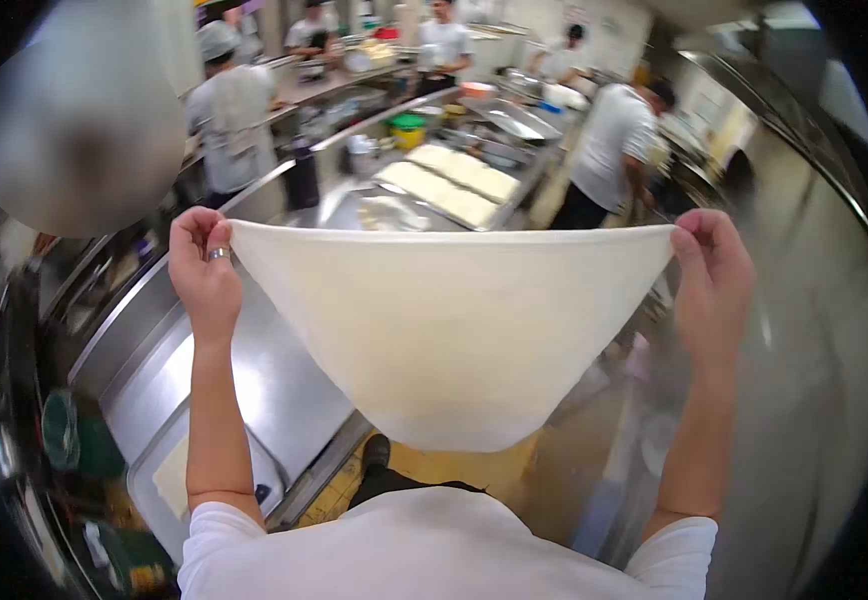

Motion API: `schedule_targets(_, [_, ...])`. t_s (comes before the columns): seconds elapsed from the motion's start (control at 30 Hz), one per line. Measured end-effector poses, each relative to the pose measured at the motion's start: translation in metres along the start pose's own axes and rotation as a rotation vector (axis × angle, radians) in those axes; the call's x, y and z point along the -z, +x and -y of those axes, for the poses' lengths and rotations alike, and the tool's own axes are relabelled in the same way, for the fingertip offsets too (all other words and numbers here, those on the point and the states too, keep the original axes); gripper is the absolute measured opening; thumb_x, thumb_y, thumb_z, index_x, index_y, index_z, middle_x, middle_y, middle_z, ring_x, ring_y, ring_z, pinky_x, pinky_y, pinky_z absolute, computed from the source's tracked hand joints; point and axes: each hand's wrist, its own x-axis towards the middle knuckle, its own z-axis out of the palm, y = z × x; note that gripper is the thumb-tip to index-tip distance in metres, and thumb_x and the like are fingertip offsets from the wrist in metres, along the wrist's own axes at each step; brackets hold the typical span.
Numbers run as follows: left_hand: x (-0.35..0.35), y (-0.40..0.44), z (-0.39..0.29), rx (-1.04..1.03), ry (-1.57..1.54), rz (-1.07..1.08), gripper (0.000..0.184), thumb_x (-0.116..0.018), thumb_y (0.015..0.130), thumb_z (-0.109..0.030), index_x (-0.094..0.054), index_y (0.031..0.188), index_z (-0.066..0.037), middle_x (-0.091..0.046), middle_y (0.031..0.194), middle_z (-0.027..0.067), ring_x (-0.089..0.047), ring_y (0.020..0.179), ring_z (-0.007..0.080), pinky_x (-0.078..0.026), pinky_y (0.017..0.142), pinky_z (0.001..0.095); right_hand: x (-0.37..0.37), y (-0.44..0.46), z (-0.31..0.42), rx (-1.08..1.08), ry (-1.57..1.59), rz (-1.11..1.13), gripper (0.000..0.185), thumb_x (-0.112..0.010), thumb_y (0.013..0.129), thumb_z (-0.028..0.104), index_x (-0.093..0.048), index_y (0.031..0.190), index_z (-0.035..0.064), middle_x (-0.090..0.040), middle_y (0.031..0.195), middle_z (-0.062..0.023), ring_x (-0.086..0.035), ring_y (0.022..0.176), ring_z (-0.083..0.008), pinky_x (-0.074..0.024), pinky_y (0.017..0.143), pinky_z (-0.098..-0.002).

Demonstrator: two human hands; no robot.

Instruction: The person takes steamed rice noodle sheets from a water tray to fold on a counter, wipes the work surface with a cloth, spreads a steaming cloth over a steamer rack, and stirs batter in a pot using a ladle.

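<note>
Hands, two: my left hand (206,285) and right hand (714,285) each pinch an upper corner of one thin, pliable, cream-white sheet (459,330); it hangs before me, near a shiny silver metal table (272,350).

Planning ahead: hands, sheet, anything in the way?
Left hand, right hand pinch white sheet by top corners. Sheet spread, sagging between hands. Steel counter partly hidden behind it.

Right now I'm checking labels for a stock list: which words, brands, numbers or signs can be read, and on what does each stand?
None can be read.
Lower green container at far left: a yellowish marking, too small and blurred to read.
White sheet held up: no lettering visible.
</note>
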Motion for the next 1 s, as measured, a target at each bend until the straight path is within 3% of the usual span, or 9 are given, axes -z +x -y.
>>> schedule_targets(0.37, [0.195, 0.099, 0.186, 0.118, 0.440, -0.167, 0.019, -0.062, 0.093, 0.007, -0.046, 0.098, -0.004, -0.058, 0.086, 0.0039, -0.054, 0.081, 0.0121, -0.047, 0.076, 0.0273, -0.461, 0.125, 0.002, 0.122, 0.188, 0.495, 0.015, -0.072, 0.083, 0.013, -0.073, 0.093, 0.0019, -0.070, 0.086, -0.0160, -0.068, 0.082, -0.0292, -0.0519, 0.079, -0.0411])
schedule_targets(0.47, [0.211, 0.116, 0.213, 0.134, 0.519, -0.191, 0.022, -0.062, 0.092, 0.007, -0.045, 0.096, -0.005, -0.058, 0.082, 0.0044, -0.054, 0.076, 0.0126, -0.047, 0.072, 0.0287, -0.555, 0.130, 0.002, 0.242, 0.167, 0.413, 0.018, -0.074, 0.082, 0.013, -0.075, 0.095, 0.0004, -0.068, 0.080, -0.0112, -0.063, 0.077, -0.0193, -0.0502, 0.071, -0.0346])
schedule_targets(0.57, [0.216, 0.133, 0.215, 0.148, 0.556, -0.225, 0.023, -0.063, 0.092, 0.006, -0.044, 0.095, -0.004, -0.059, 0.081, 0.0052, -0.054, 0.073, 0.0128, -0.048, 0.070, 0.0294, -0.598, 0.141, 0.020, 0.128, 0.173, 0.488, 0.018, -0.075, 0.082, 0.012, -0.076, 0.097, 0.0016, -0.069, 0.079, -0.0114, -0.063, 0.075, -0.0198, -0.0503, 0.069, -0.0359])
schedule_targets(0.67, [0.215, 0.140, 0.206, 0.171, 0.566, -0.253, 0.023, -0.063, 0.092, 0.006, -0.044, 0.095, -0.004, -0.059, 0.082, 0.0057, -0.055, 0.075, 0.0125, -0.048, 0.072, 0.0287, -0.623, 0.149, 0.025, 0.029, 0.262, 0.534, 0.014, -0.077, 0.078, 0.013, -0.077, 0.090, 0.0058, -0.071, 0.084, -0.0142, -0.068, 0.082, -0.0299, -0.0527, 0.076, -0.0427])
schedule_targets(0.8, [0.213, 0.118, 0.188, 0.163, 0.628, -0.271, 0.023, -0.065, 0.091, 0.005, -0.045, 0.095, -0.004, -0.059, 0.083, 0.0049, -0.056, 0.076, 0.0125, -0.048, 0.073, 0.0287, -0.624, 0.140, 0.005, 0.051, 0.423, 0.594, 0.012, -0.076, 0.079, 0.011, -0.076, 0.088, 0.0035, -0.070, 0.082, -0.0136, -0.067, 0.079, -0.0268, -0.0516, 0.072, -0.0395])
schedule_targets(0.87, [0.206, 0.082, 0.172, 0.179, 0.579, -0.254, 0.022, -0.066, 0.091, 0.005, -0.046, 0.095, -0.004, -0.059, 0.083, 0.0046, -0.057, 0.076, 0.0127, -0.049, 0.073, 0.0289, -0.620, 0.119, -0.023, 0.040, 0.537, 0.668, 0.012, -0.075, 0.079, 0.010, -0.075, 0.087, 0.0017, -0.070, 0.081, -0.0137, -0.065, 0.075, -0.0260, -0.0503, 0.069, -0.0390])
schedule_targets(0.93, [0.205, 0.028, 0.162, 0.218, 0.715, -0.184, 0.020, -0.065, 0.091, 0.005, -0.048, 0.095, -0.005, -0.059, 0.083, 0.0044, -0.057, 0.077, 0.0130, -0.049, 0.074, 0.0292, -0.579, 0.081, -0.036, 0.186, 0.462, 0.573, 0.009, -0.073, 0.079, 0.008, -0.073, 0.083, 0.0006, -0.068, 0.081, -0.0149, -0.062, 0.076, -0.0277, -0.0484, 0.071, -0.0411])
schedule_targets(1.0, [0.194, -0.047, 0.152, 0.343, 0.647, -0.200, 0.017, -0.063, 0.092, 0.005, -0.049, 0.095, -0.005, -0.060, 0.082, 0.0048, -0.057, 0.078, 0.0137, -0.049, 0.074, 0.0299, -0.578, 0.027, -0.100, 0.194, 0.395, 0.655, 0.004, -0.069, 0.080, 0.006, -0.071, 0.081, 0.0027, -0.066, 0.082, -0.0159, -0.060, 0.081, -0.0307, -0.0465, 0.075, -0.0437])
